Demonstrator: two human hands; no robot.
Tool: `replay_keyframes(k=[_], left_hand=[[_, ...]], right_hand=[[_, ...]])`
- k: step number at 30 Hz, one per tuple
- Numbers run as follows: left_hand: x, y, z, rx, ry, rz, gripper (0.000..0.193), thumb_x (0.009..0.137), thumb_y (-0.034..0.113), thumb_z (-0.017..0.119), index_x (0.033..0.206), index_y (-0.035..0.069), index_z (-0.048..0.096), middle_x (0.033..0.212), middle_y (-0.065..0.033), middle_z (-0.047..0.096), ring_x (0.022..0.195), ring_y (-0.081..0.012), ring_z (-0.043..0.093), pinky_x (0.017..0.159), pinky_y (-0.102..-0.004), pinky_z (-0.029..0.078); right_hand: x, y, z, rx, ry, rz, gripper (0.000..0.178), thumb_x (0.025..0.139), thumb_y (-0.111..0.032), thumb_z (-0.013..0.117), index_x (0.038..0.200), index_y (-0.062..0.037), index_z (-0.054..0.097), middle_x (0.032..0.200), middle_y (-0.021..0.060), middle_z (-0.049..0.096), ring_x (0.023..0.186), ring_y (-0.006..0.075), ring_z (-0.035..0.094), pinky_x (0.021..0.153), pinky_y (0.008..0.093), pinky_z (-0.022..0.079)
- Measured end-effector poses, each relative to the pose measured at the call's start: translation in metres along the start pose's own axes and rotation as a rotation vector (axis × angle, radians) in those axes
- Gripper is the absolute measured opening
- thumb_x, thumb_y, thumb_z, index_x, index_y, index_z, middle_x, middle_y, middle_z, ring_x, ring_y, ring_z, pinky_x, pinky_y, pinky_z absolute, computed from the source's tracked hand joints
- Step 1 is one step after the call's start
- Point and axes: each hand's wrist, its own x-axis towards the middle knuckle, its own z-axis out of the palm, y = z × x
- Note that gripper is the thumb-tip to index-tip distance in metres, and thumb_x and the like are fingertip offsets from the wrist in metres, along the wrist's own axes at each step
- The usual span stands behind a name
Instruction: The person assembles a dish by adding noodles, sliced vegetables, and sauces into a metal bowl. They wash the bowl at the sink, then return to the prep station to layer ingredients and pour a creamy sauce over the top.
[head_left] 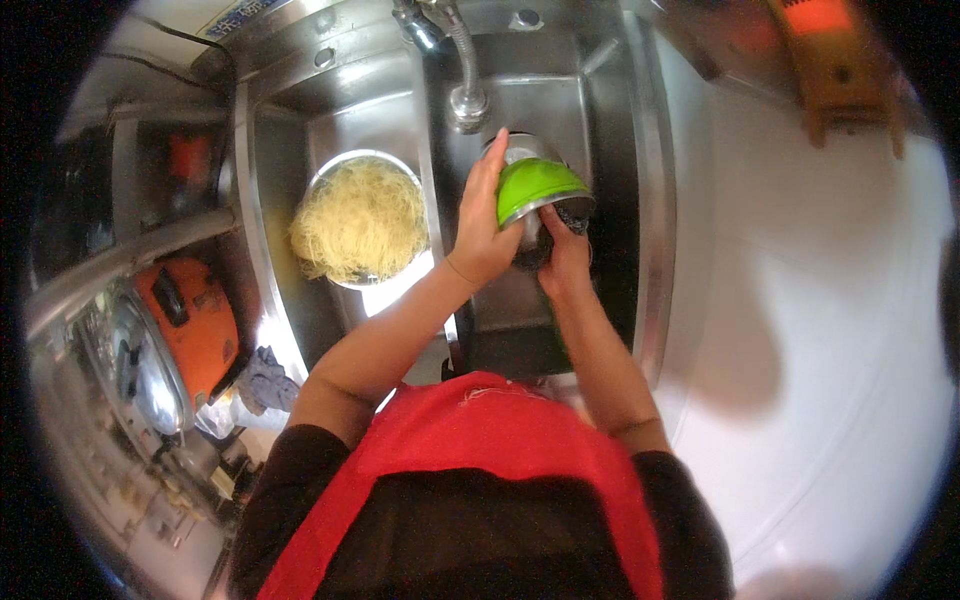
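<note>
Over the right sink basin I hold a bowl (pixel 538 181), bright green outside with a steel-coloured rim, tilted so its opening faces toward me and to the right. My left hand (pixel 484 225) grips its left side, fingers stretched up along the wall. My right hand (pixel 567 256) is at the bowl's opening, closed around a dark, mesh-textured scouring pad (pixel 574 217). Its thumb shows; the other fingers are mostly hidden. Behind the green bowl, a shiny round metal vessel (pixel 520 147) is partly visible.
Left of the divider, a steel bowl (pixel 352 157) heaped with pale thin noodles (pixel 362 218) stands in the other basin. A tap (pixel 467 105) rises behind my hands. An orange-lidded appliance (pixel 195 322) and a grey cloth (pixel 266 381) lie left. A white surface (pixel 800 330) extends right.
</note>
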Motion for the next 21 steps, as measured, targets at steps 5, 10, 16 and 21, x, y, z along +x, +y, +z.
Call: replay_keyframes(k=[5, 10, 16, 21], left_hand=[[-0.018, -0.009, 0.029, -0.536, 0.275, -0.238, 0.068, 0.077, 0.004, 0.044, 0.142, 0.005, 0.025, 0.124, -0.0104, 0.042, 0.112, -0.0210, 0.042, 0.101, -0.0300, 0.028], [-0.036, -0.027, 0.027, -0.262, 0.129, -0.247, 0.063, 0.081, -0.002, 0.049, 0.140, 0.002, 0.028, 0.137, -0.0209, 0.040, 0.127, -0.0300, 0.039, 0.102, -0.0332, 0.032], [-0.032, -0.022, -0.003, -0.104, -0.119, -0.584, 0.043, 0.090, 0.010, 0.051, 0.131, 0.005, 0.041, 0.117, -0.0252, 0.053, 0.106, -0.0275, 0.058, 0.085, -0.0325, 0.045], [-0.068, -0.036, 0.009, -0.402, 0.014, -0.750, 0.041, 0.092, 0.017, 0.052, 0.126, -0.002, 0.043, 0.111, -0.0155, 0.059, 0.098, -0.0229, 0.057, 0.085, -0.0330, 0.044]], right_hand=[[-0.014, 0.020, 0.010, 0.298, -0.124, 0.276, 0.035, 0.084, -0.014, 0.064, 0.115, -0.0028, 0.053, 0.111, 0.0091, 0.059, 0.101, 0.0248, 0.057, 0.088, 0.0375, 0.047], [-0.007, 0.019, -0.007, 0.074, -0.003, 0.122, 0.037, 0.081, -0.009, 0.066, 0.115, -0.0028, 0.053, 0.109, 0.0098, 0.060, 0.100, 0.0224, 0.057, 0.087, 0.0340, 0.046], [-0.002, -0.006, -0.024, -0.449, -0.123, -0.249, 0.055, 0.075, -0.004, 0.072, 0.123, -0.0025, 0.047, 0.109, 0.0109, 0.059, 0.099, 0.0215, 0.057, 0.084, 0.0359, 0.046], [-0.028, 0.028, -0.030, -0.052, -0.191, 0.169, 0.042, 0.076, -0.003, 0.068, 0.115, -0.0053, 0.051, 0.103, 0.0088, 0.059, 0.090, 0.0224, 0.060, 0.073, 0.0364, 0.052]])
